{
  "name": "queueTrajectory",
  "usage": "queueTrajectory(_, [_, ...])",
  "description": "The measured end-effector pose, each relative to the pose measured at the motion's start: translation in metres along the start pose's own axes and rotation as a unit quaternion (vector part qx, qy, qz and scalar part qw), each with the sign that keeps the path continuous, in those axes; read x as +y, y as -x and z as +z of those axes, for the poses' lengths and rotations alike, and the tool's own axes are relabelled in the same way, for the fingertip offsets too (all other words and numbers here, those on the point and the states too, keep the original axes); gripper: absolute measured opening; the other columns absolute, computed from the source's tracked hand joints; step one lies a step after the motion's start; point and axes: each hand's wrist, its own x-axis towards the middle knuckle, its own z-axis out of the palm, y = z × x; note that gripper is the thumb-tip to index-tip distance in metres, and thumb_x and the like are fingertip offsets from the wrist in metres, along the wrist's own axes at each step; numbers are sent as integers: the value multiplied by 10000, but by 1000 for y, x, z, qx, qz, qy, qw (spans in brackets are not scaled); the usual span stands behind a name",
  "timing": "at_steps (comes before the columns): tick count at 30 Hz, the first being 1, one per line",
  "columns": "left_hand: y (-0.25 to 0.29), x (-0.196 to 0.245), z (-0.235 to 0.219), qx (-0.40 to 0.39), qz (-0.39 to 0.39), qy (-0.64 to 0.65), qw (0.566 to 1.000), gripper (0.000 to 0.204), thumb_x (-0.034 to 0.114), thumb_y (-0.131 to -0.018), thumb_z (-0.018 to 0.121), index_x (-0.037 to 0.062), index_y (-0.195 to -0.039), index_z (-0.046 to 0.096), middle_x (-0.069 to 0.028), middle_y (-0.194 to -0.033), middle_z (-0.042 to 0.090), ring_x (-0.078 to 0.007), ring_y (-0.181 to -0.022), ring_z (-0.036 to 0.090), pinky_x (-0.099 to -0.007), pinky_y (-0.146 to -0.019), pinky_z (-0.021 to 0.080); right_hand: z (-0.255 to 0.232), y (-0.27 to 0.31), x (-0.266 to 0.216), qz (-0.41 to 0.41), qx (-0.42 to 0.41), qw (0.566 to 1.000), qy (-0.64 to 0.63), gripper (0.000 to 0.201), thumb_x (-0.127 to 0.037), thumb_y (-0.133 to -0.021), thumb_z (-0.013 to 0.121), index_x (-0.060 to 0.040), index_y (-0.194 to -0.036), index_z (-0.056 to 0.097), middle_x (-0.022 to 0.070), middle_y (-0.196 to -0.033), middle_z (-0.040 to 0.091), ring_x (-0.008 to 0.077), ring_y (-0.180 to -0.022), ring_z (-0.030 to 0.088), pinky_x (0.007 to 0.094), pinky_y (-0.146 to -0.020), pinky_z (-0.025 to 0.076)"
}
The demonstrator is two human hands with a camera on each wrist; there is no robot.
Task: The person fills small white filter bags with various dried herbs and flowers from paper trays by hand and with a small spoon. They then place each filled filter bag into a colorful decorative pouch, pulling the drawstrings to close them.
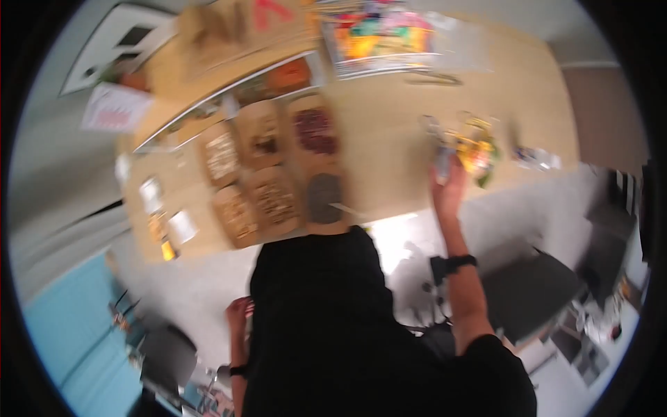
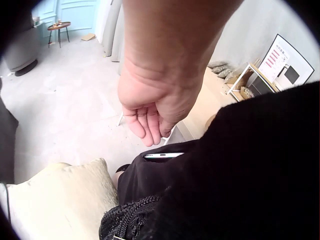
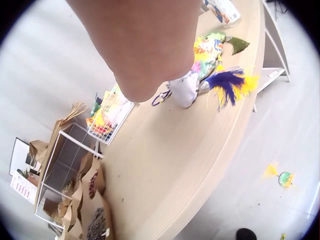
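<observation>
At the table's right side, my right hand (image 1: 450, 182) pinches a small white sachet (image 3: 184, 91) with a dark cord loop at one end. A blue tassel (image 3: 226, 86) lies at its other end. My wrist hides most of the fingers in the right wrist view. Close beside it lie colourful sachets (image 3: 209, 50) with yellow tassels and a green fish-tail shape. My left hand (image 2: 152, 107) hangs by my side, fingers loosely curled and holding nothing. Near it, a phone (image 2: 164, 155) sticks out of a black pocket.
Kraft paper bags of dried herbs (image 1: 274, 198) stand in rows left of centre. A white wire basket (image 1: 385, 66) of bright sachets stands at the back. A clear packet (image 1: 538, 158) lies near the right edge. A green-and-yellow tasselled piece (image 3: 285, 179) lies on the floor.
</observation>
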Motion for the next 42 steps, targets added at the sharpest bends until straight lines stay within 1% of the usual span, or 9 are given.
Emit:
queueTrajectory(3, [2,-17,-11,39,-86,53,994,239,222,-908,657,5,-1007,681,-44,-659,622,-127,-546,609,-248,-501,504,6,13,-44,-58,-15,998,-27,124,-119,-833,725,-46,-786,636,124,-834,614,323,-828,562,423,-751,450])
queueTrajectory(5, [7,-13,-16,57,-95,-1,994,227,229,-876,696,10,-933,716,-29,-623,611,-88,-502,525,-257,-446,399,8,13,-74,-35,-102,987,-119,241,-91,-892,662,-23,-692,547,131,-664,561,318,-672,543,421,-607,429])
queueTrajectory(10, [-15,-21,-37,81,-67,-89,991,392,384,-887,651,23,-761,738,-124,-584,607,-185,-570,571,-352,-571,448,10,33,-138,57,-164,970,-172,201,-164,-1002,510,-15,-876,560,177,-752,638,347,-614,581,415,-561,459])
queueTrajectory(14, [-60,-31,-57,96,-34,-62,993,449,405,-915,614,13,-716,711,-18,-479,456,-100,-500,427,-314,-494,335,0,60,-190,112,-150,965,-186,197,-172,-1009,490,-16,-1071,593,168,-771,637,235,-672,595,341,-642,479])
queueTrajectory(16, [-96,-36,-72,136,31,-85,987,373,347,-921,608,17,-782,712,-52,-520,518,-122,-526,486,-326,-515,382,-3,78,-208,191,-232,943,-146,206,-158,-997,503,-18,-1103,611,173,-792,652,178,-706,597,323,-651,472])
queueTrajectory(20, [-171,-46,-121,192,136,-69,969,251,250,-909,612,12,-877,686,-111,-644,634,-201,-621,623,-341,-603,477,-6,132,-242,165,-172,958,-159,193,-146,-969,539,-11,-1048,654,100,-658,566,135,-595,496,304,-569,434])
queueTrajectory(23, [-208,-16,-163,211,205,-98,951,208,213,-901,606,18,-911,678,-172,-745,666,-342,-708,655,-414,-655,506,-6,172,-257,174,-164,962,-133,194,-143,-961,545,-5,-1046,652,85,-651,559,125,-597,487,302,-561,426])
queueTrajectory(31, [-247,62,-134,131,424,-181,878,174,141,-841,654,27,-967,614,-168,-999,573,-353,-980,563,-452,-785,493,-22,240,-300,253,-274,915,-155,191,-130,-945,558,-1,-1048,654,30,-616,522,93,-560,459,287,-518,390])
queueTrajectory(42, [-271,84,-105,205,288,-323,878,318,256,-795,655,3,-968,568,-206,-1027,527,-396,-989,527,-492,-801,494,-33,241,-317,277,-285,910,-121,204,-137,-935,568,2,-1050,664,69,-621,575,118,-566,531,301,-539,434])
